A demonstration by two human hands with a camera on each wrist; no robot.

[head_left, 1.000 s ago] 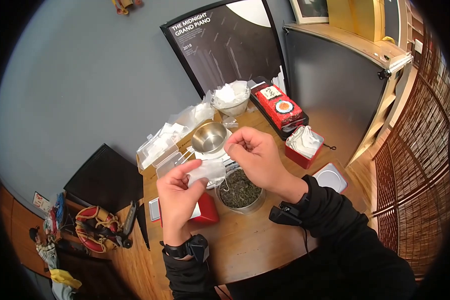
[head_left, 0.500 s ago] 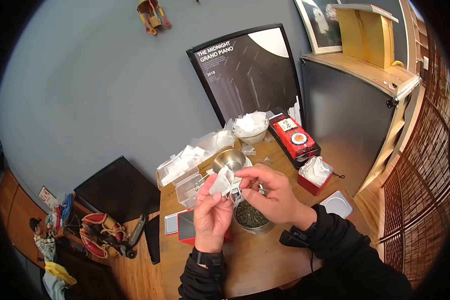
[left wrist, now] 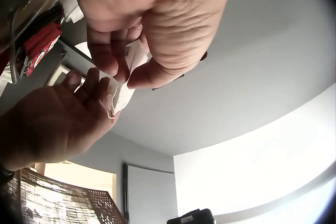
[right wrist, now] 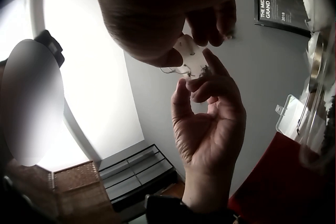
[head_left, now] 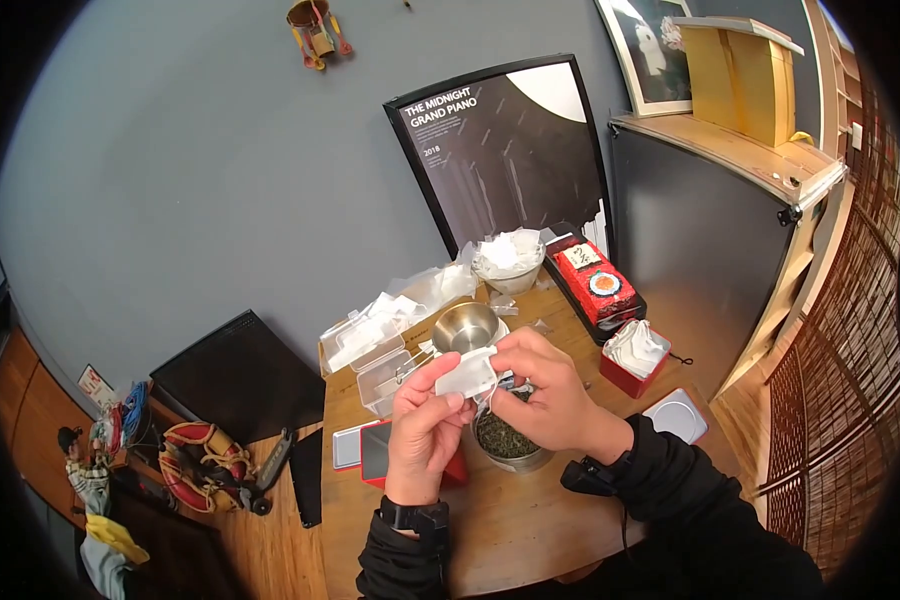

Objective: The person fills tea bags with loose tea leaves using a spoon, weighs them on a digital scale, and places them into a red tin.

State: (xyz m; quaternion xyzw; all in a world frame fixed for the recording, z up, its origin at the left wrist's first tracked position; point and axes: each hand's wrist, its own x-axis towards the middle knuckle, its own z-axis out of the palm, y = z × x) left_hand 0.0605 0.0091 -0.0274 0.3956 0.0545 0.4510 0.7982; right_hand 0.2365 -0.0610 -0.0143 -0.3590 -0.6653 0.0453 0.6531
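Note:
A small white tea bag (head_left: 465, 376) with a thin drawstring is held up over the table in the head view. My left hand (head_left: 426, 440) pinches it between thumb and fingers. At the bag's other end my right hand (head_left: 555, 400) has its thumb and fingertips on the edge, by the string. Dark leaf bits cling to the bag (right wrist: 192, 58) in the right wrist view. Below the hands sits a clear tub (head_left: 518, 464) of dried green tea leaves (head_left: 502, 436), partly hidden by the right hand. Behind the bag stands a steel bowl (head_left: 467, 329).
A red tin (head_left: 374, 455) lies left of the tub. Another red tin (head_left: 625, 380) on the right holds white bags, with a lid (head_left: 678, 412) nearby. Farther back are a clear plastic box (head_left: 382, 380), a bowl of white bags (head_left: 510, 282) and a red packet (head_left: 598, 280).
The left hand has turned the bag upward and closer to the right hand. My right fingers, apart from it earlier, have come onto its edge. The head view has shifted.

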